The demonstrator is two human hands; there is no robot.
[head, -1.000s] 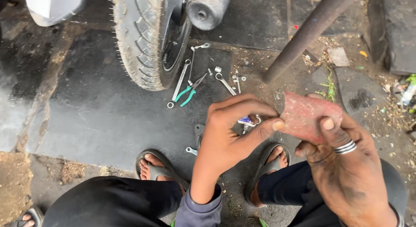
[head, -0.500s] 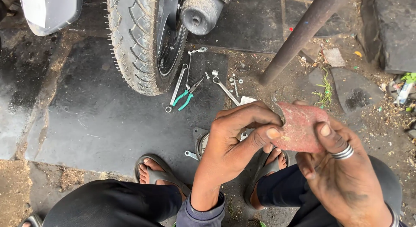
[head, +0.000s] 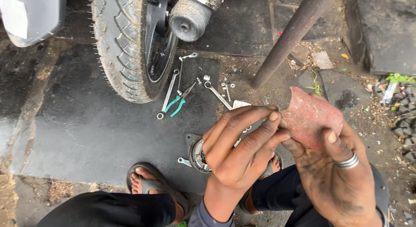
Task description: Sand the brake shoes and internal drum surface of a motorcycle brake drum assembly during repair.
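Red abrasive sheet (head: 310, 116): raised at right of centre, above the knees, well clear of the ground. Pinched in right hand (head: 336, 175), palm up, thumb pressed on the sheet's lower edge, silver ring (head: 348, 162) on one finger. Left hand (head: 240, 146): fingers together and extended, tips touching the sheet's left edge, closed on nothing visible. Beneath the left hand on the dark paving: round metal hub part (head: 198, 155). Farther off: spanners (head: 171, 90), green-handled pliers (head: 180, 101), motorcycle tyre (head: 123, 45), rusty pole (head: 290, 36).
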